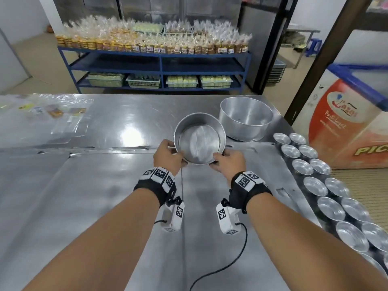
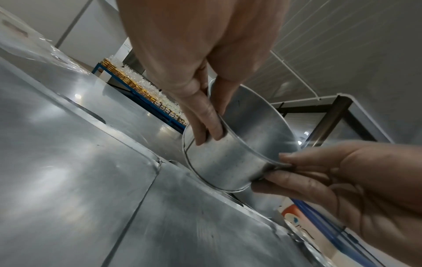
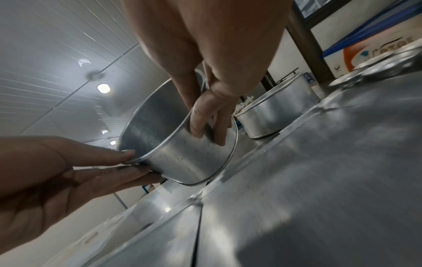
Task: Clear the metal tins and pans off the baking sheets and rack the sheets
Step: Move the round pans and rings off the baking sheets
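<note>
Center frame, your left hand [image 1: 169, 155] and right hand [image 1: 227, 162] each pinch the rim of a round metal pan [image 1: 199, 138], thumb inside, fingers outside, holding it tilted.

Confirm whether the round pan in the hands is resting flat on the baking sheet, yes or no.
No: the round pan is tilted, gripped at its rim by the left hand and the right hand, with only its lower edge near the baking sheet.
</note>
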{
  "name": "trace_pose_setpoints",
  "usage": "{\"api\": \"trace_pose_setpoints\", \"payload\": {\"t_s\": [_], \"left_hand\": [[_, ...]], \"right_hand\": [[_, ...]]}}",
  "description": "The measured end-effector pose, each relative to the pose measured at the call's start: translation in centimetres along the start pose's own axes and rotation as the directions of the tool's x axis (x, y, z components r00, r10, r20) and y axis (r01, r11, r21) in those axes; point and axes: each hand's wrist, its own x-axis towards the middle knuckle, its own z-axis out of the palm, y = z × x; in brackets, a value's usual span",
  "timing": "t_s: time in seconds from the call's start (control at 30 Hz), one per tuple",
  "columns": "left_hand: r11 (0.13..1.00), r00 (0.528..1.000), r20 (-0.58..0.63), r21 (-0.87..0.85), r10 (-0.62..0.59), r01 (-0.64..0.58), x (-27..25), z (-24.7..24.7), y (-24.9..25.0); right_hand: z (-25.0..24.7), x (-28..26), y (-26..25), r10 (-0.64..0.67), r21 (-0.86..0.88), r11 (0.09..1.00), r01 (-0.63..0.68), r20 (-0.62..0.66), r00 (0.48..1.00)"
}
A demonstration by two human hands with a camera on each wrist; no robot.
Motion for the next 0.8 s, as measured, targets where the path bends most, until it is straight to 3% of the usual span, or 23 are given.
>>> {"api": "trace_pose_setpoints", "payload": {"t_s": [0.33,0.47,0.53,0.67,0.77,0.8], "left_hand": [[0.994,0.996,-0.063,0.090,0.068,-0.062,15.4,9.1,-1.0],[0.988,0.995,-0.087,0.153,0.044,-0.030,19.0,10.8,-2.0],[0.951,0.992,-0.115,0.309,0.053,-0.015,20.1,11.1,-2.3],[0.930,0.985,-0.160,0.367,0.059,0.004,21.9,11.9,-2.4],[0.963,1.000,-0.031,0.270,0.005,0.003,22.2,11.9,-1.9],[0.948,1.000,-0.006,0.318,-0.011,0.013,21.6,12.2,-1.7]], "right_hand": [[0.2,19.3,0.9,-0.067,-0.149,0.986,0.068,0.016,0.998],[0.2,23.1,1.4,-0.154,-0.321,0.937,0.142,-0.012,0.988],[0.2,24.4,1.5,-0.149,-0.411,0.900,0.144,0.022,0.989],[0.4,26.5,1.3,-0.135,-0.481,0.866,0.138,0.041,0.990],[0.5,27.4,1.1,-0.120,-0.513,0.850,0.120,0.034,0.992],[0.5,27.6,1.1,-0.124,-0.542,0.832,0.117,0.024,0.992]]}}
